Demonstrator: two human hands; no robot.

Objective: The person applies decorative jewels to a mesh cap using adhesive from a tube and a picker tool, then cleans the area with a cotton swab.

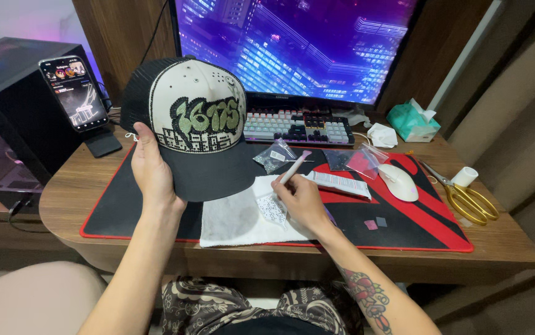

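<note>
- My left hand [152,170] grips the cap [196,124] at its side, left of frame centre: cream front panel, black mesh back, black brim, green beaded lettering.
- The cap stands upright, front toward me, brim pointing down at the counter [69,186].
- My right hand [301,198] pinches a pale pen tool [295,166], angled up-right, over the white cloth [236,217].

We are logging a rounded wooden desk [69,192] carrying a black and red mat [429,217] across its front. Lying on the mat: a white cloth [236,217], a white mouse [398,182], small clear bags [277,155], a flat white packet [339,183]. Sitting directly on the wood: a keyboard [298,127], gold scissors [469,198], a white roll [464,177], a teal tissue pack [411,122], a phone on its stand [75,93], a black computer case [7,111].
</note>
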